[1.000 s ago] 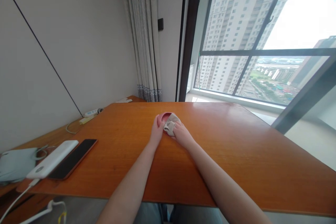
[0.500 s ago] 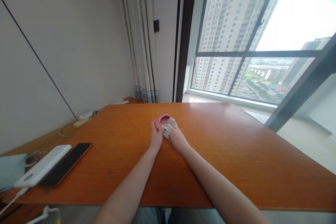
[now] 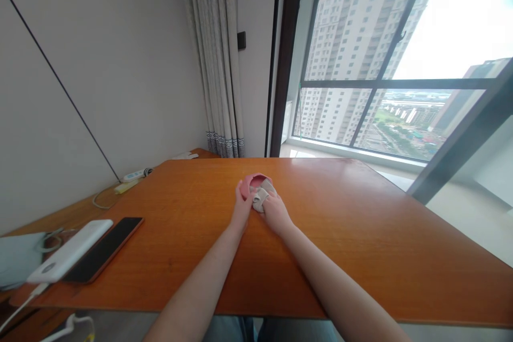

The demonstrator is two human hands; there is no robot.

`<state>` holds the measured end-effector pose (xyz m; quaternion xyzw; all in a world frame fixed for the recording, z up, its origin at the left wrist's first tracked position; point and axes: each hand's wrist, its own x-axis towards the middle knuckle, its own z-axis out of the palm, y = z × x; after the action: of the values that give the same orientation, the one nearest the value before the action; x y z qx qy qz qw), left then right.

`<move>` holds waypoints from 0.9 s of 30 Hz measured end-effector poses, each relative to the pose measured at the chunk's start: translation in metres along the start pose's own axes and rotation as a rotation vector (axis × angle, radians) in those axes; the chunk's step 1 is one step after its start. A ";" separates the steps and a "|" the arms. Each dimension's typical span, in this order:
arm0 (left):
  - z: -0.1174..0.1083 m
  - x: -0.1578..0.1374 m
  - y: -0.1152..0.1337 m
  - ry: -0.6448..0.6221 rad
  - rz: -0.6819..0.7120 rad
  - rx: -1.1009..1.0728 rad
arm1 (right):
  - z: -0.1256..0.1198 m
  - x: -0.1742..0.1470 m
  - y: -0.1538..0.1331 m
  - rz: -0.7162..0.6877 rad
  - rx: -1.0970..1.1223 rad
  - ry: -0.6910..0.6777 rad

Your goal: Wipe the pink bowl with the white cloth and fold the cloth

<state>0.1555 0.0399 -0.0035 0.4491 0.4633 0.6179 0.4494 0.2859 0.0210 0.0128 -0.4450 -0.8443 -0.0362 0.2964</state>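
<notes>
At my ten o'clock, a black phone point(image 3: 105, 251) lies beside a white power bank point(image 3: 74, 251) on the tabletop point(image 3: 372, 251); at twelve, my left hand point(image 3: 242, 207) grips a pink bowl point(image 3: 245, 188), my right hand point(image 3: 276, 212) grasps a grey cloth point(image 3: 260, 199) against it; beyond, towards one, a window point(image 3: 377, 84)

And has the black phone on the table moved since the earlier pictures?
No. Judged against the wooden table, the phone keeps its place near the left front corner, beside the white power bank; only the view has shifted.
</notes>
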 end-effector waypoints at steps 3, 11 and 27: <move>0.005 -0.001 -0.007 0.024 -0.006 -0.030 | 0.006 0.000 -0.005 0.042 0.030 0.002; -0.013 0.010 0.012 0.005 0.018 0.069 | -0.008 0.007 -0.005 -0.028 -0.021 -0.143; 0.006 0.001 0.005 -0.152 -0.134 -0.336 | 0.012 0.001 0.001 -0.002 -0.007 0.077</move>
<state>0.1603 0.0408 0.0020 0.3813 0.3472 0.6193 0.5920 0.2810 0.0263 0.0027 -0.4434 -0.8326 -0.0563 0.3270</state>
